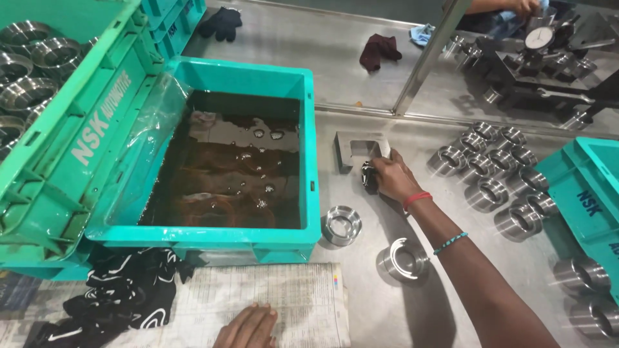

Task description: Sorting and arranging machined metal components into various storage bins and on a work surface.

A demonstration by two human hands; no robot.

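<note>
the right hand (389,177) reaches across a steel worktable (361,64), its fingers closed around a small dark, shiny object (369,176) whose kind cannot be told, held against the front of a grey u-shaped metal gauge block (358,149) that stands on the table just right of the tub. a red band and a teal bead bracelet circle that wrist and forearm. the left hand (248,327) lies flat and open, palm down, at the bottom edge of the view, pressing on a sheet of printed newspaper (258,303) spread on the table.

between the two hands, two polished steel bearing rings (342,223) sit apart on the table, one near the tub's corner and a second lower right, beside the forearm. a teal plastic tub (309,193) filled with dark brown oily liquid stands to the left of the right hand, its surface dotted with bubbles. a green plastic crate (97,129) leans tilted against the tub's left side, holding more steel rings. a black-and-white patterned cloth (129,293) lies crumpled below the tub, beside the newspaper.

to the right, a cluster of finished steel rings (493,171) stands in rows on the table, near another teal crate (590,193) at the right edge. farther back lie a black glove (221,22) and a maroon rag (380,50), and a dial gauge on a dark stand (539,40) rises at upper right, where another person's hand (521,6) shows.
</note>
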